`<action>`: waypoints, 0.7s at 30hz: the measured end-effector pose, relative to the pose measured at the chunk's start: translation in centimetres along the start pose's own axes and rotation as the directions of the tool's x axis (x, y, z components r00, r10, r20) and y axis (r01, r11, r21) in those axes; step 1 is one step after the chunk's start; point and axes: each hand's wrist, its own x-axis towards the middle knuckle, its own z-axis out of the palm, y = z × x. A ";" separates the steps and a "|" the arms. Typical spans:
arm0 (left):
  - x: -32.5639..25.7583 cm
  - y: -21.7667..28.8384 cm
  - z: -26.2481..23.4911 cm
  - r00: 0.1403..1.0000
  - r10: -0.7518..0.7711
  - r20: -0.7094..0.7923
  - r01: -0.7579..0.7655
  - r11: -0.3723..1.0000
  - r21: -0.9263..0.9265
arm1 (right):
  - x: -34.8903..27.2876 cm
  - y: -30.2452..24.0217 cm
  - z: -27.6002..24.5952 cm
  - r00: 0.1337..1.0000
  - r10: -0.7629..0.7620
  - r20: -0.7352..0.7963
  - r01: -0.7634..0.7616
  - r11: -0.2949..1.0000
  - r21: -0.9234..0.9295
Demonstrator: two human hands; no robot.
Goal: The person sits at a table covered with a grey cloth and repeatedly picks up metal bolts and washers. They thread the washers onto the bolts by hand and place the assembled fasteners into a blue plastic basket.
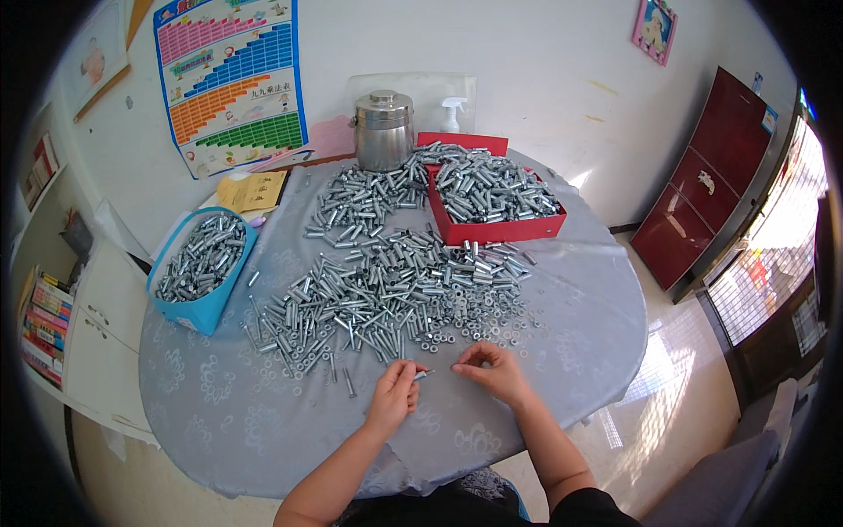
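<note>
My left hand [394,395] is closed around a sleeve anchor bolt [424,375], whose silvery end sticks out to the right past the thumb and fingers. A short gap away, my right hand [494,372] has its thumb and fingertips pinched together; whatever they may hold is too small to make out. Just beyond both hands spreads a large heap of loose metal bolts and sleeves [351,294]. Nuts and washers [487,321] are scattered along its near right side. One single bolt [349,383] lies apart to the left of my left hand.
A blue basket [206,312] full of metal anchors stands at the left, a heaped red box [505,231] at the back right. Behind are a steel canister [384,132], a spray bottle [451,114] and a yellow booklet [255,191]. Grey cloth covers the round table [202,395].
</note>
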 end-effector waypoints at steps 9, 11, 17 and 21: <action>-0.2 -0.2 0.1 0.991 -0.100 0.088 0.108 0.990 -0.090 | 0.1 0.1 1.2 0.972 0.017 0.232 -0.110 0.913 0.392; -0.2 -0.2 0.1 0.987 -0.124 0.106 0.138 0.982 -0.131 | 0.0 0.3 1.3 0.976 -0.011 0.217 -0.071 0.928 0.365; -0.1 0.0 -0.1 0.981 -0.152 0.121 0.171 0.969 -0.176 | -0.4 -0.9 1.8 0.965 -0.232 0.120 0.236 0.971 -0.022; 0.0 -0.2 -0.1 0.982 -0.151 0.113 0.171 0.966 -0.192 | -0.7 -1.5 2.2 0.958 -0.276 0.078 0.282 0.957 -0.070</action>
